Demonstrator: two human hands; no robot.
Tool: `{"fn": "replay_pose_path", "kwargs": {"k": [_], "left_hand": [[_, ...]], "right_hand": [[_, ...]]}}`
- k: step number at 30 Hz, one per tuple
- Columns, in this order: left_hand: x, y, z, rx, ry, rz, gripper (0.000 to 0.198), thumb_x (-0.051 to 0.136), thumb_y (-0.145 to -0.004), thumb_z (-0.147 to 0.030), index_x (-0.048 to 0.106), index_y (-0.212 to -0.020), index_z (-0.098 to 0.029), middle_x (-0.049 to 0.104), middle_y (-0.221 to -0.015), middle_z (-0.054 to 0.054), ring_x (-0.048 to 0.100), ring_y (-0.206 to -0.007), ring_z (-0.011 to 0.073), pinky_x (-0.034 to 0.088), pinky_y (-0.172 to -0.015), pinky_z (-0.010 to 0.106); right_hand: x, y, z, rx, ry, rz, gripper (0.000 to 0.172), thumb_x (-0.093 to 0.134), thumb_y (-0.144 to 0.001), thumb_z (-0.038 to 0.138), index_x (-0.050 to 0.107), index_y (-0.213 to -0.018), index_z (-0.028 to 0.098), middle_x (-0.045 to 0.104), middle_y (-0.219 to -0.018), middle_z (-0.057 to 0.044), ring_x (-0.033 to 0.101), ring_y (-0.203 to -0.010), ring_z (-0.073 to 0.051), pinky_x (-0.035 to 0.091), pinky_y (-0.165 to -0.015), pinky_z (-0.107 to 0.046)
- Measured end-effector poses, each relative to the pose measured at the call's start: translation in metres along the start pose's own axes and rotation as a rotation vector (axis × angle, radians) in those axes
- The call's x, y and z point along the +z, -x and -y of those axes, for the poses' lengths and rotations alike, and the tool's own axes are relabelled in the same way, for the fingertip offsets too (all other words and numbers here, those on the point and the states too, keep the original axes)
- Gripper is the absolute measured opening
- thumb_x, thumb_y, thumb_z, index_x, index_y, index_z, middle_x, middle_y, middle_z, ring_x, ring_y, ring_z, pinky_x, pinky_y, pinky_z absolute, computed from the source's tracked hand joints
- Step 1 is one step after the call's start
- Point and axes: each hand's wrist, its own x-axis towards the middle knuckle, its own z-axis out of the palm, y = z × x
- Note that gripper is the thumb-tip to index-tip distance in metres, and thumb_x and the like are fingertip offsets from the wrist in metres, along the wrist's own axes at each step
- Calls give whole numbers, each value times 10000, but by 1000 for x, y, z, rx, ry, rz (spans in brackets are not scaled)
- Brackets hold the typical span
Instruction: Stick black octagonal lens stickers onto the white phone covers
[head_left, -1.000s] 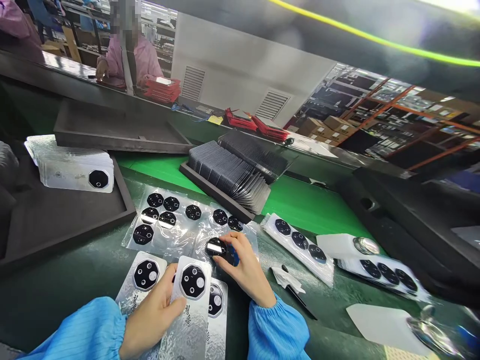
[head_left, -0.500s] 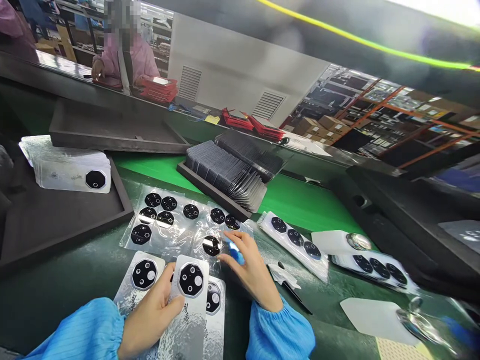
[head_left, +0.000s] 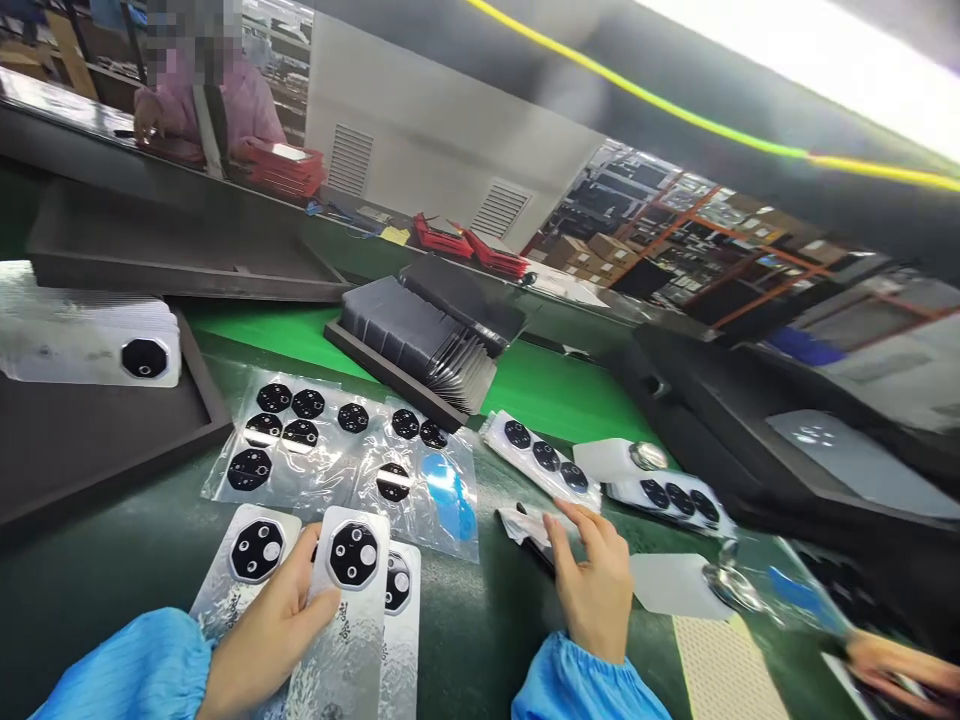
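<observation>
My left hand holds a silver phone back cover with a black octagonal camera plate. Two more such covers lie fanned beside and under it. My right hand rests with fingers spread on the dark mat, fingertips at a white cloth and black tool. It holds nothing. Clear plastic sheets carrying several black octagonal lens pieces lie ahead of my hands. A blue film lies on the right sheet.
A dark tray at left holds a stack of silver covers. A tray of dark sleeves stands on the green belt. White strips with lens pieces lie to the right. Another person's hand shows at lower right. A person in pink sits far left.
My right hand let go of the lens piece on the plastic sheet, left the blue film there, and moved right to the cloth and tool. The view swung right.
</observation>
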Motion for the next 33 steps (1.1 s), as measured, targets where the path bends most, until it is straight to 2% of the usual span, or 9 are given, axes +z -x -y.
{"fn": "replay_pose_path", "kwargs": {"k": [5, 12, 17, 20, 23, 26, 28, 30, 33], "left_hand": [[0, -1, -2, -41, 20, -47, 722, 600, -882, -440, 268, -1500, -267, 437, -1509, 70, 253, -1468, 312, 406, -1118, 412], [1, -1, -5, -30, -31, -25, 701, 571, -903, -424, 253, -1508, -266, 457, -1490, 79, 296, -1448, 324, 377, -1135, 431], [1, -1, -3, 1, -23, 18, 654, 536, -922, -341, 247, -1504, -271, 450, -1494, 63, 266, -1463, 291, 349, -1151, 424], [2, -1, -3, 21, -9, 32, 626, 509, -925, -291, 252, -1495, -257, 432, -1505, 54, 311, -1442, 274, 340, -1153, 410], [2, 0, -4, 6, 11, 35, 654, 509, -909, -270, 234, -1503, -250, 388, -1535, 47, 226, -1476, 283, 379, -1123, 390], [3, 0, -5, -35, -1, 19, 691, 508, -902, -270, 198, -1520, -260, 284, -1590, 33, 69, -1507, 300, 420, -1082, 372], [2, 1, -6, -48, -10, 13, 703, 510, -903, -278, 184, -1526, -264, 244, -1606, 28, 28, -1508, 307, 429, -1070, 370], [2, 1, -5, -48, -14, 8, 702, 512, -905, -283, 185, -1526, -263, 272, -1594, 39, 80, -1502, 312, 440, -1053, 370], [1, 1, -4, -24, -26, 24, 666, 496, -922, -271, 199, -1518, -263, 380, -1534, 56, 290, -1438, 293, 443, -1031, 360]], "right_hand": [[-4, -13, 5, 136, -9, -28, 595, 347, -914, 642, 691, -977, 161, 666, -1063, -142, 571, -1050, -289, 433, -921, -422], [4, -31, -7, 234, 51, 287, 417, 491, -849, 563, 729, -780, 227, 701, -830, -81, 610, -707, -246, 421, -637, -346], [19, -39, -4, 257, -19, 389, 330, 609, -732, 556, 705, -698, 242, 660, -642, -46, 567, -588, -232, 379, -577, -334], [24, -41, -4, 238, -151, 376, 405, 584, -705, 611, 691, -739, 222, 699, -725, -63, 616, -670, -244, 448, -634, -356], [20, -41, -1, 247, -258, 234, 487, 521, -738, 644, 669, -841, 192, 712, -900, -111, 629, -784, -246, 492, -733, -383], [8, -35, 17, 258, -349, 103, 469, 532, -789, 619, 636, -917, 180, 685, -932, -106, 616, -762, -213, 513, -722, -365], [-1, -26, 40, 241, -442, 111, 410, 567, -828, 572, 646, -930, 183, 673, -847, -66, 611, -699, -182, 524, -668, -324], [-9, -13, 70, 183, -579, 213, 318, 598, -876, 475, 691, -972, 187, 647, -760, -30, 598, -641, -156, 522, -629, -292], [-16, 8, 115, -14, -740, 457, 240, 538, -951, 347, 710, -1052, 214, 627, -801, -16, 591, -603, -119, 520, -601, -257]]}}
